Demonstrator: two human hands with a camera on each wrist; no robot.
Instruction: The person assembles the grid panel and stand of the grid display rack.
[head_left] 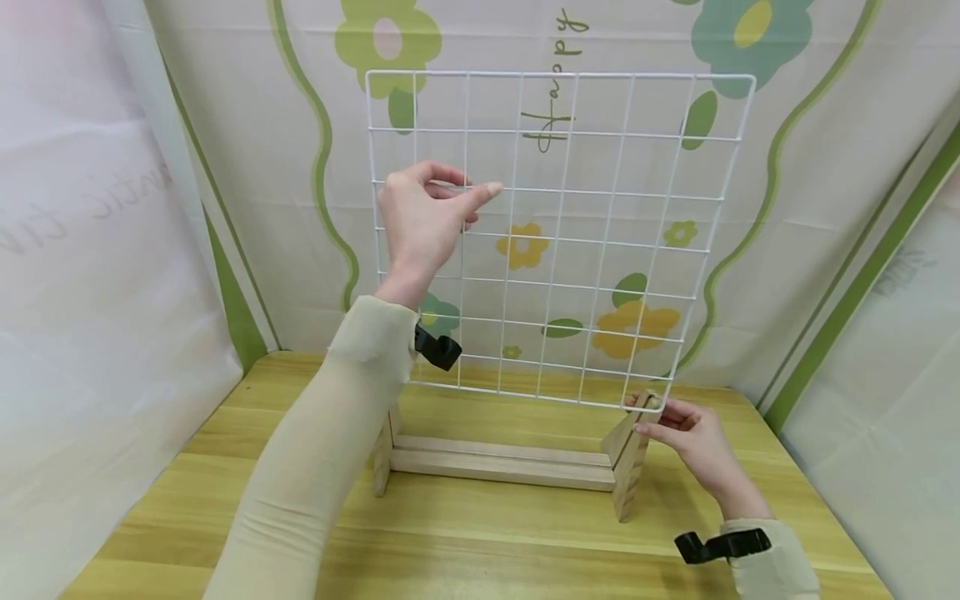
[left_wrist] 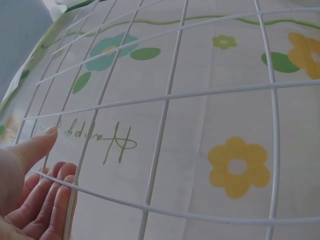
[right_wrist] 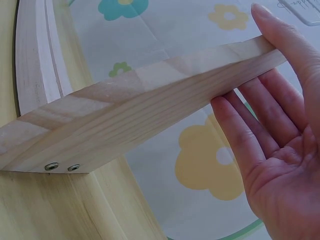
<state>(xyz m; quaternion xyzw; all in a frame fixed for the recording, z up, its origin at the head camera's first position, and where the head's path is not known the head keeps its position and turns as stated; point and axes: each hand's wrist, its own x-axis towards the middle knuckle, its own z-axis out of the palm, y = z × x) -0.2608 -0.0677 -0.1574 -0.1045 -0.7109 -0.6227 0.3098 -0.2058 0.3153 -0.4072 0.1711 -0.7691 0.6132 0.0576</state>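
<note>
A white wire grid panel (head_left: 557, 241) stands raised above the table, over a pale wooden stand (head_left: 502, 468) with two side pieces joined by a grooved bar. My left hand (head_left: 422, 218) grips the panel on its left half, thumb in front and fingers curled behind the wires. In the left wrist view the thumb and fingers (left_wrist: 37, 207) close around the wires. My right hand (head_left: 697, 446) holds the top of the stand's right side piece (head_left: 630, 475), near the panel's lower right corner. The right wrist view shows the thumb over that piece's upper end and the fingers beneath.
The stand rests on a wood-grain table (head_left: 465, 542). Behind it hangs a white cloth (head_left: 645, 225) printed with flowers, and more cloth (head_left: 97, 250) walls both sides. Black wrist straps (head_left: 723, 546) sit on the cream sleeves. Two metal fasteners (right_wrist: 51, 166) show low on the side piece.
</note>
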